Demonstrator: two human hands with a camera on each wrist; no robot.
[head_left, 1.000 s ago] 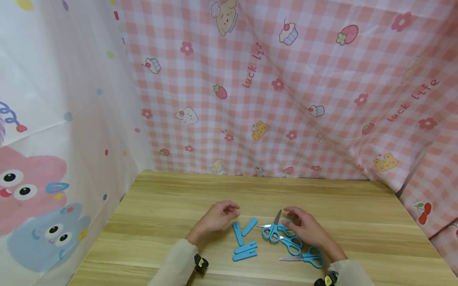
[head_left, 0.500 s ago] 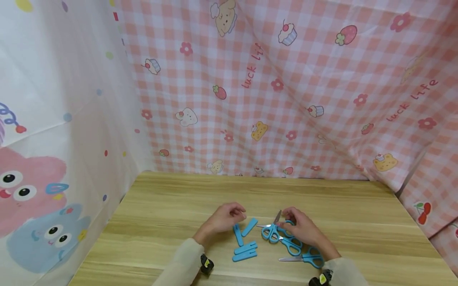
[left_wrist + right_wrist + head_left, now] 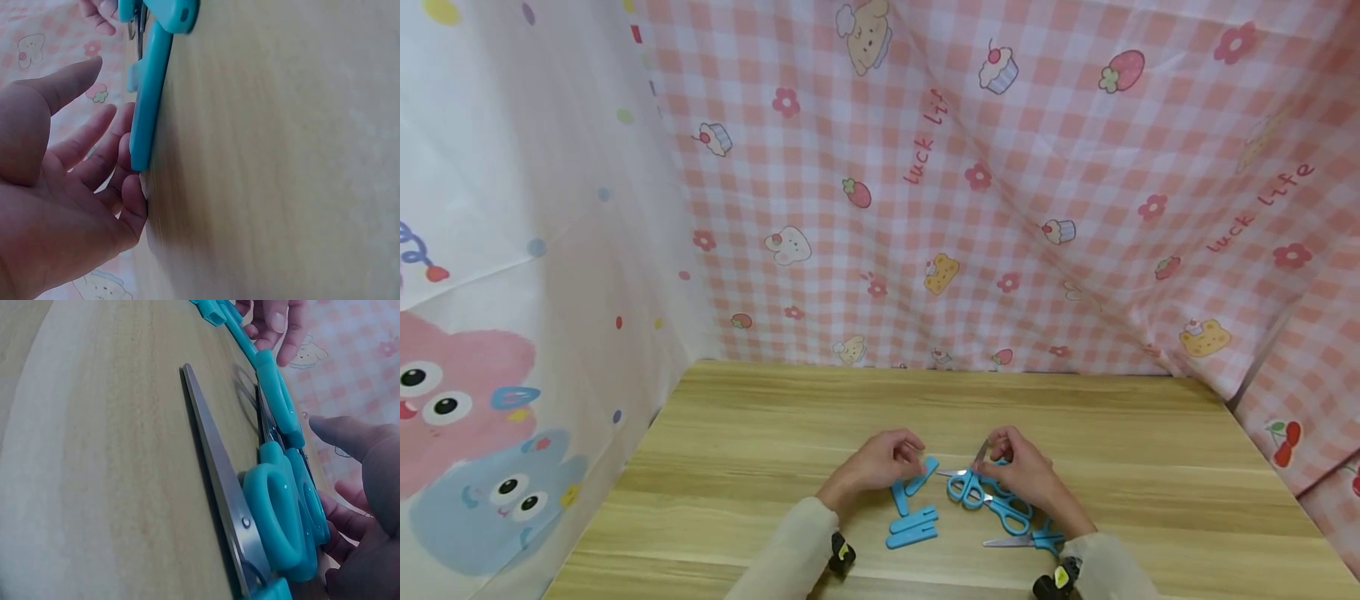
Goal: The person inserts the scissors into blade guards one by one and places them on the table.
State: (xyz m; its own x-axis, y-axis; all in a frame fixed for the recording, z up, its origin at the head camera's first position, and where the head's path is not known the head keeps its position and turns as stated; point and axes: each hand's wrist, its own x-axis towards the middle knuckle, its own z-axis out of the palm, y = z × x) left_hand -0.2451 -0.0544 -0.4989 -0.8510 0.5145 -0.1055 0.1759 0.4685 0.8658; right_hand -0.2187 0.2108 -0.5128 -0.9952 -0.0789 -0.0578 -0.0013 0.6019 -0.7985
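Scissors (image 3: 973, 478) just beside right hand (image 3: 1028, 477); blue sheaths (image 3: 913, 520) near left hand (image 3: 880, 461).

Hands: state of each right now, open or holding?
Left hand: open, beside a blue sheath, no grip visible.
Right hand: open, fingers around the blue-handled scissors, not gripping.

Scissor blades (image 3: 215, 456) smooth metal, handles (image 3: 255, 495) plastic; tabletop (image 3: 760, 417) wood-grained; backdrop (image 3: 895, 242) cloth.

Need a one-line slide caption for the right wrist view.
Right hand beside blue-handled scissors on a wood-grain table, left hand and blue blade covers beyond.
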